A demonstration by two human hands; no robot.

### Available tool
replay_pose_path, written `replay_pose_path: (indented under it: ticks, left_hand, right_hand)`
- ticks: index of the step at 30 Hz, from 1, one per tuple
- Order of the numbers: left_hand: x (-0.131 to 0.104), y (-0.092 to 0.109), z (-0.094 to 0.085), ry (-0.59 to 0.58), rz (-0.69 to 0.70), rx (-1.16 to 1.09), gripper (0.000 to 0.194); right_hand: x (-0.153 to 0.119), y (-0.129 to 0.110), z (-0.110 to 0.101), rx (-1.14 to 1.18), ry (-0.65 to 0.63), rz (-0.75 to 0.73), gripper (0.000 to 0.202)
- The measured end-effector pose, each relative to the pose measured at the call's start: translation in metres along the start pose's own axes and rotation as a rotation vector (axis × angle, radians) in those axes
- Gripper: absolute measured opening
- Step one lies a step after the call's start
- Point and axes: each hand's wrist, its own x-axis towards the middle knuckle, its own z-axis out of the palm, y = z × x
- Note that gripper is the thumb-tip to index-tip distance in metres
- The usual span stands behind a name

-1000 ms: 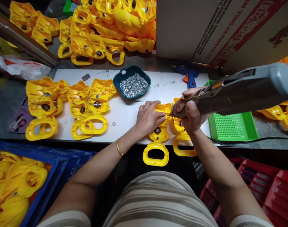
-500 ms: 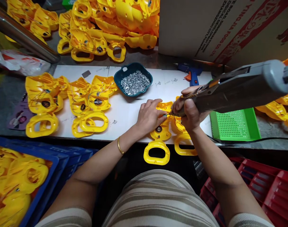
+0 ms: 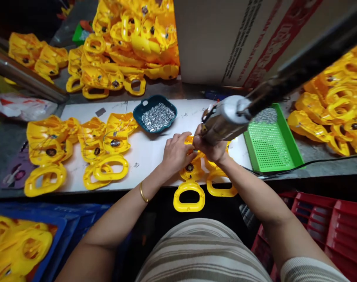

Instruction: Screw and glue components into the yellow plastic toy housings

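Note:
My right hand [image 3: 212, 150] is wrapped around a grey electric screwdriver [image 3: 227, 119], its bit end down at a yellow plastic shell [image 3: 193, 170]. My left hand [image 3: 175, 154] lies on the shell's left side, thumb and forefinger close to the bit. A small silvery spot shows between those fingertips, too small to name. The shell's ring handle [image 3: 189, 197] juts past the table's front edge. Partly under my right hand is a second yellow shell with a handle [image 3: 222, 190]. A dark teal bowl [image 3: 139, 105] of small silvery screws stands beyond my left hand.
Several yellow shells [image 3: 51, 147] with wires lie at left. More are heaped behind [image 3: 155, 47] and at right [image 3: 337, 105]. A green basket [image 3: 297, 158] holds silvery pieces; a cable [image 3: 319, 161] crosses its front. A large carton [image 3: 208, 43] stands behind. Blue [image 3: 53, 235] and red crates [image 3: 322, 223] flank me.
The screwdriver has swung from lying sideways to a more upright tilt, its rear end now toward me. My view has shifted, showing more of the right side. My left hand keeps its place on the shell.

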Motion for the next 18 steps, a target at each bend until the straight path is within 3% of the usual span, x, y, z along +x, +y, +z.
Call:
replay_pose_path:
  ticks: [3, 7, 12, 15, 18]
  left_hand:
    - [0.002, 0.0, -0.004, 0.003, 0.046, 0.059, 0.018]
    - [0.003, 0.0, -0.009, -0.03, 0.091, 0.145, 0.016]
    - [0.002, -0.006, -0.019, -0.113, 0.127, 0.142, 0.021]
    - [0.003, -0.012, -0.023, -0.126, 0.142, 0.139, 0.022]
    - [0.007, -0.019, -0.027, -0.126, 0.129, 0.161, 0.018]
  right_hand:
    - [0.005, -0.004, -0.002, 0.024, -0.021, -0.1, 0.031]
    - [0.008, -0.03, -0.022, 0.116, -0.007, -0.09, 0.021]
    - [0.009, -0.06, -0.07, 0.268, 0.251, -0.194, 0.018]
    - [0.005, -0.058, -0.096, 0.207, 0.382, -0.147, 0.018]
    - [-0.003, -0.05, -0.111, 0.126, 0.414, -0.075, 0.023]
